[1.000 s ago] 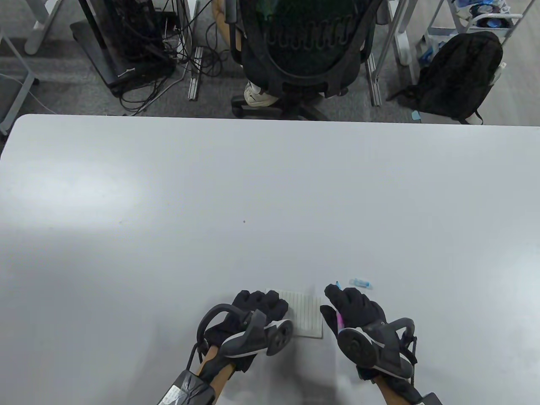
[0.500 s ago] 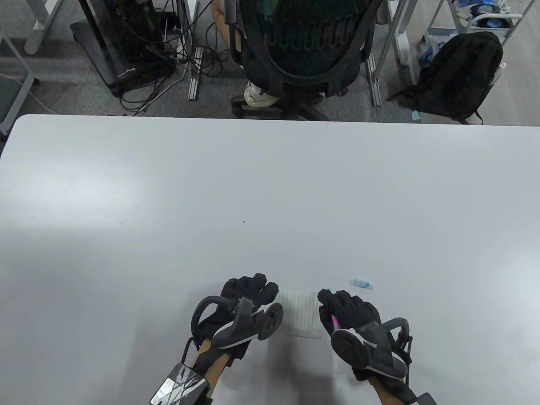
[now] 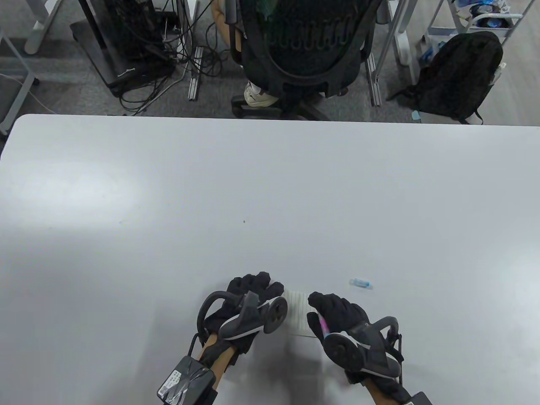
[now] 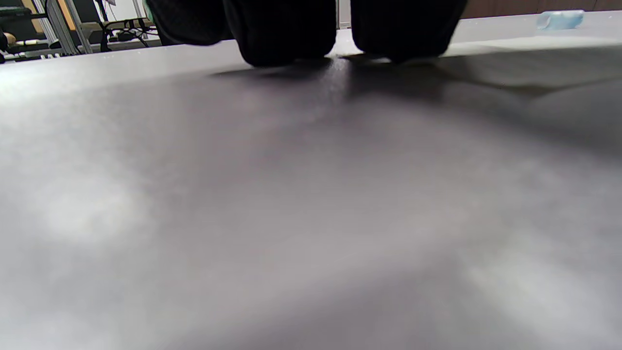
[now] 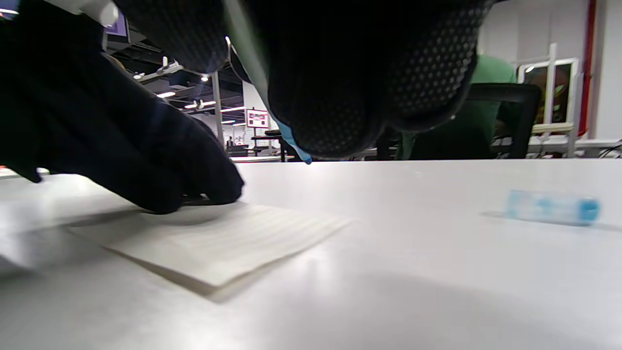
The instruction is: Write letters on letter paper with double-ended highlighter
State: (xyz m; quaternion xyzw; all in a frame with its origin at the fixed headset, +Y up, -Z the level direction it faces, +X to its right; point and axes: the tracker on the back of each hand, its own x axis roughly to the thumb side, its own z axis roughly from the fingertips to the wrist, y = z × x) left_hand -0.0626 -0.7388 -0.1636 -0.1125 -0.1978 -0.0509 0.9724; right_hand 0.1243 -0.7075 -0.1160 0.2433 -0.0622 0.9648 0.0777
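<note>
Table view: at 6 o'clock, left hand (image 3: 253,295) presses flat fingers on the paper (image 3: 298,312); right hand (image 3: 337,314) clamps the highlighter (image 3: 324,327) over its right edge. Cap (image 3: 362,283) lies at 1 o'clock of the paper.

Right wrist view: the blue tip (image 5: 296,146) hovers above the paper (image 5: 218,243); cap (image 5: 551,206) lies at 3 o'clock.

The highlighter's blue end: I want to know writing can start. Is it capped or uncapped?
Uncapped. The blue cap lies alone on the table, and the highlighter in the right hand shows a bare blue tip.
</note>
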